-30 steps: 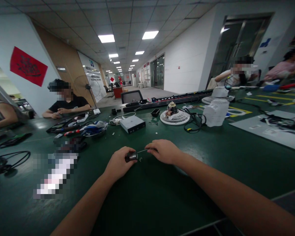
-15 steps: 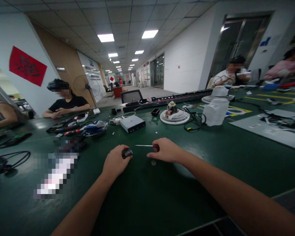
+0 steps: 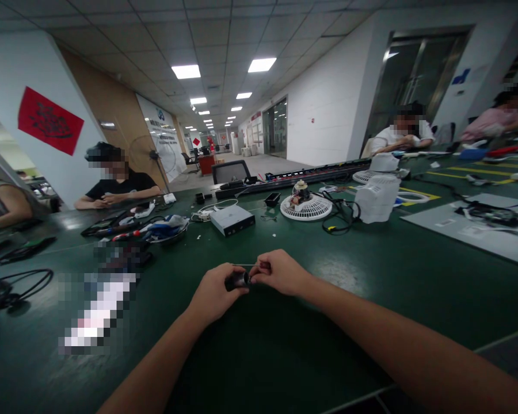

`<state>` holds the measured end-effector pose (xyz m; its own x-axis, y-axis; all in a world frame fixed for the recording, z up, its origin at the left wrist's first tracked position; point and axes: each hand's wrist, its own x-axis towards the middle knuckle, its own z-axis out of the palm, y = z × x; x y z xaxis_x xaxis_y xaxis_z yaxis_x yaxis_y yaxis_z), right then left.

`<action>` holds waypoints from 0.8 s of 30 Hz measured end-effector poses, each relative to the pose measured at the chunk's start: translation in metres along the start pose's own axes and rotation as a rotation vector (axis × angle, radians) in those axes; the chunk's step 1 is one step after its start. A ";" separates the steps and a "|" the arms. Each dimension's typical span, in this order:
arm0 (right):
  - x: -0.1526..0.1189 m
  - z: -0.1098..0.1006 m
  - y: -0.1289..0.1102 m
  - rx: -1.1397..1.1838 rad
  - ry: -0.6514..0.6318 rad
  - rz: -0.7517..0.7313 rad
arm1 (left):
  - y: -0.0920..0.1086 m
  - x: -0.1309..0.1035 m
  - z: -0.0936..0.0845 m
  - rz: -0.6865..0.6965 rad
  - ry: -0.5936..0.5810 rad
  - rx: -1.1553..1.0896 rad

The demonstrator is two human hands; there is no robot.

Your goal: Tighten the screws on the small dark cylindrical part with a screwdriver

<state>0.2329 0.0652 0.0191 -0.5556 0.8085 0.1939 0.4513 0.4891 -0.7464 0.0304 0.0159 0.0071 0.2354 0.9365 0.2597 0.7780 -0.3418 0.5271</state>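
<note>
My left hand (image 3: 212,294) is closed around a small dark cylinder (image 3: 239,280), its open end facing right. A thin-shafted screwdriver (image 3: 264,265) sits in my right hand (image 3: 287,272), its dark red handle in the fingers and its shaft pointing left above the cylinder. The thumb and fingertips of that hand meet at the cylinder's open end. Something small and dark shows between them, too small to name. Both hands are just above the green table (image 3: 242,356).
Beyond my hands lie a grey disc drive (image 3: 232,219), a white fan grille (image 3: 306,208) with a motor, a black tray (image 3: 272,199) and a white plastic housing (image 3: 376,198). Cables and tools (image 3: 166,227) are at left, a grey panel (image 3: 470,227) at right. Other people sit around the table.
My hands have come together, the left moving right with the cylinder. My right fingertips are now at its open end. The small round disc below my right hand is no longer on the table.
</note>
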 end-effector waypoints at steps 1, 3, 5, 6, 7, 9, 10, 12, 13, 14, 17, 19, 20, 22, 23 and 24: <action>0.000 0.002 -0.001 -0.016 0.008 -0.015 | 0.001 -0.001 0.000 0.019 -0.003 -0.002; -0.001 0.004 -0.002 -0.054 0.036 -0.040 | 0.003 -0.001 0.000 0.044 -0.015 -0.015; -0.002 0.004 -0.003 -0.082 0.067 -0.063 | 0.004 -0.002 -0.002 0.052 -0.030 -0.032; -0.002 0.003 -0.004 -0.081 0.071 -0.071 | 0.005 -0.002 -0.003 0.055 -0.035 -0.038; -0.002 0.002 -0.004 -0.066 0.065 -0.075 | 0.006 -0.002 -0.003 0.058 -0.034 -0.041; -0.001 0.002 -0.002 -0.019 0.051 -0.074 | 0.007 -0.003 -0.004 0.067 -0.019 -0.034; 0.000 0.002 0.000 0.003 0.050 -0.066 | 0.007 -0.003 -0.003 0.073 -0.009 -0.027; 0.002 0.003 0.004 0.054 0.053 -0.024 | 0.007 -0.003 -0.001 0.091 0.017 -0.008; 0.003 0.004 0.006 0.094 0.040 0.008 | 0.006 -0.003 0.000 0.102 0.026 -0.001; 0.004 0.005 0.008 0.147 0.011 0.045 | 0.005 -0.003 0.002 0.113 0.032 0.004; 0.005 0.007 0.012 0.267 -0.099 0.108 | 0.002 -0.003 0.004 0.136 0.025 0.004; 0.004 0.007 0.010 0.181 -0.085 0.070 | 0.003 -0.004 0.002 0.131 0.020 -0.001; 0.003 0.007 0.009 0.101 -0.046 0.037 | 0.003 -0.004 0.002 0.125 0.022 -0.005; 0.001 0.007 0.006 -0.043 0.049 -0.018 | 0.006 -0.004 -0.001 0.109 0.024 -0.020; 0.001 0.008 0.005 -0.082 0.087 -0.032 | 0.007 -0.004 -0.002 0.103 0.024 -0.028; 0.001 0.008 0.005 -0.086 0.108 -0.032 | 0.008 -0.004 -0.002 0.098 0.025 -0.035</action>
<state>0.2290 0.0654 0.0101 -0.4945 0.8203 0.2873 0.4952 0.5375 -0.6825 0.0346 0.0094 0.0122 0.2949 0.8963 0.3310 0.7309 -0.4348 0.5261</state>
